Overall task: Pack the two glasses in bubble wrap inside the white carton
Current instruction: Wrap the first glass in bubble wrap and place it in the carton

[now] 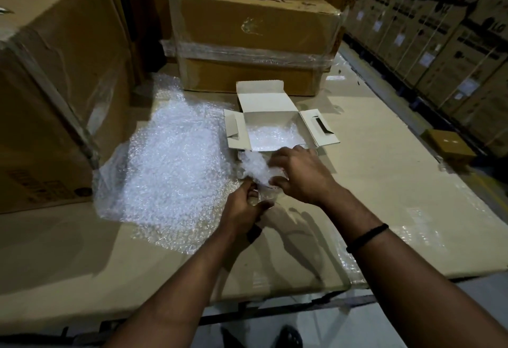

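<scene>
We are on the wrapping step. In the middle of the frame, just below the open white carton [270, 118], our left hand [247, 206] curls round the lower end of a clear glass [264, 193], and our right hand [299, 174] pinches a wad of bubble wrap [254, 164] against its upper end. The glass seems to be held off the surface [384, 182], its long axis running up-frame toward the carton, though which end is the mouth is too blurred to tell. The next move, we judge, calls for closing the wrap round the glass and lowering it onto the padding [272, 135] already in the carton; we cannot tell whether that padding hides the other glass.
</scene>
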